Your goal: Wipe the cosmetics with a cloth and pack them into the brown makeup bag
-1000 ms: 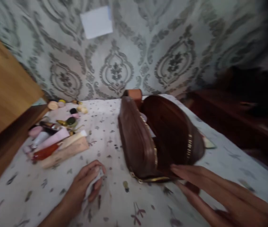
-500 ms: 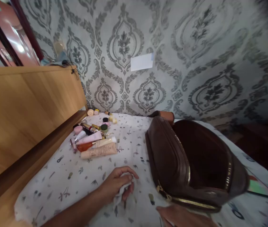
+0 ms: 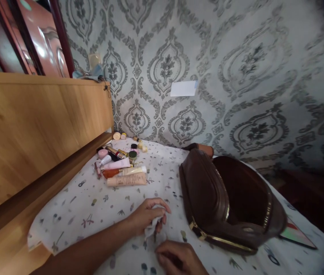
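Observation:
My left hand [image 3: 150,214] is closed around a crumpled white tissue [image 3: 152,228] above the patterned sheet. Just below and to its right is my right hand [image 3: 179,256], its fingers curled near the tissue's lower end; whether it grips anything is hidden. To the right lies a dark brown leather bag [image 3: 207,194], its large compartment gaping and its gold zippers showing. Left of centre sits a pile of cosmetics, with a beige tube [image 3: 126,179] in front, a pink tube [image 3: 117,164], an orange bottle [image 3: 110,173] and a dark-lidded jar [image 3: 132,154].
A wooden board [image 3: 44,114] borders the left side of the sheet [image 3: 93,214]. Behind the bag, a brown cylindrical item [image 3: 205,149] lies by the patterned wall. A flat colourful item [image 3: 299,235] sticks out at the bag's right.
My right hand has moved left, away from the bag's front edge, and is now close to my left hand and the tissue. The camera view has shifted slightly.

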Demonstrator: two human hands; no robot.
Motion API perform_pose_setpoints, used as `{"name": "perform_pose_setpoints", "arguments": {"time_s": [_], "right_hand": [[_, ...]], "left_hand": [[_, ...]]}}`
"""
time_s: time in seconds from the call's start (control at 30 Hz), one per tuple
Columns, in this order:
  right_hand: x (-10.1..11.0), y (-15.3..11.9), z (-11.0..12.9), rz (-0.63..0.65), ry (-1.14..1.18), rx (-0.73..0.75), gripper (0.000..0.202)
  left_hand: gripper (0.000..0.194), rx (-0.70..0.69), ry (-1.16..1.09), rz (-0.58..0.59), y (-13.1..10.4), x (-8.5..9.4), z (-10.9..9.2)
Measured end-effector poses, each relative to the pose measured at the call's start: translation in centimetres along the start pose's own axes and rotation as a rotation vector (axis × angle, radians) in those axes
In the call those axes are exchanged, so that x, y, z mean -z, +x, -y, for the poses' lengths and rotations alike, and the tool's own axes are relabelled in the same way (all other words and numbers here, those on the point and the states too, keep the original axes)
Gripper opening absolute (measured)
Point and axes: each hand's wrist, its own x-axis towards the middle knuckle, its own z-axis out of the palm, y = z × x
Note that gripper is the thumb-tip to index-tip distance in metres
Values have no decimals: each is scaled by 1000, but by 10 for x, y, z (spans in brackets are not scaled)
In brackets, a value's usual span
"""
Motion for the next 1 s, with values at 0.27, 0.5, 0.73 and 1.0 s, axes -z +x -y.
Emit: {"name": "perform_pose_setpoints", "arguments": {"time_s": [0.27, 0.5, 0.73, 1.0], "right_hand": [[-3, 30, 22, 69, 304, -176, 23], [-17, 73, 36, -45, 504, -185, 29], [-35, 97, 29, -106, 604, -102, 35], [-40, 87, 26, -129, 539, -1, 19]], "left_hand": [[47, -74, 33, -65, -5, -1, -8], [57, -217, 59, -284, -1, 17, -21], [67, -261, 49, -388, 3, 30, -36], [59, -238, 71, -384, 0, 26, -34]]}}
